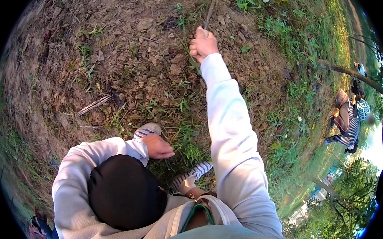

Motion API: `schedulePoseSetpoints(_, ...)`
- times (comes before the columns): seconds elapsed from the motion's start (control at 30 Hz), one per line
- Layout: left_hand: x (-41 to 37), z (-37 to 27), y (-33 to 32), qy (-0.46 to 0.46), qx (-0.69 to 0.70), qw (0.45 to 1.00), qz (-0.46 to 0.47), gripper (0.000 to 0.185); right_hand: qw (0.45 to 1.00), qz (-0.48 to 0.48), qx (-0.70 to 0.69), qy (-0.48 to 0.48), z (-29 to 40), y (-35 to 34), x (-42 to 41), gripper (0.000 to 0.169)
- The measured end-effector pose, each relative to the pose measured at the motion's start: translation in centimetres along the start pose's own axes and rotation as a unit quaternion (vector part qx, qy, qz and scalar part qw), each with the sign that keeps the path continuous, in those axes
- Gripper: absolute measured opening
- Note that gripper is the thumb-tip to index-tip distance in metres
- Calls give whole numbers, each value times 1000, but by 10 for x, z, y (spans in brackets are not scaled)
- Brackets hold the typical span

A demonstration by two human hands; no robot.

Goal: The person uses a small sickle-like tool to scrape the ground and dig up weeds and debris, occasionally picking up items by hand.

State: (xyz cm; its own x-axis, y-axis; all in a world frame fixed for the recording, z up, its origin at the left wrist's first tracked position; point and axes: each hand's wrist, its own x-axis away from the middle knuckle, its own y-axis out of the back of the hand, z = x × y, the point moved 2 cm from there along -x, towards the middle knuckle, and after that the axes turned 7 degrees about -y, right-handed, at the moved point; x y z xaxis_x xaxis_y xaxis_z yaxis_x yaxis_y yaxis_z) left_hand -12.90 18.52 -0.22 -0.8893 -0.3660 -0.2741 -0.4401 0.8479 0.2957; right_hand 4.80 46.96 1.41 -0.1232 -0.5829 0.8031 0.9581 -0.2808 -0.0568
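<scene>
My right hand (pixel 205 44) is stretched far forward, its fingers closed around a thin brownish stick or tool (pixel 210 12) whose far end meets the loose soil. Whether that thing is wood or metal is not clear. A green weed stalk (pixel 184 36) runs just left of this hand. Nearer my body, my left hand (pixel 158 147) is loosely curled beside my dark-clad knee (pixel 127 193), with nothing visible in it. Below it are tufts of green weeds (pixel 190 145). My striped shoes (pixel 147 129) are planted on the ground.
Cloddy brown soil (pixel 143 53) spreads ahead, with a split dry stalk (pixel 94 105) on the left. Grass and weeds (pixel 285 101) border it on the right. Farther right are a person in striped clothes (pixel 350 121), a leaning branch (pixel 350 72) and leafy trees (pixel 345 187).
</scene>
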Motion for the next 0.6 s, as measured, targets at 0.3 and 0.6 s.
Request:
schedulePoseSetpoints(0.3, -2, -1, 3, -11, -2, 1000, -9, 31, 999, 0, -47, 21, 22, 18, -15, 22)
schedulePoseSetpoints(0.6, 2, 0, 1, -8, -19, 1000, -9, 31, 997, -4, -24, 79, 14, 11, -1, 25)
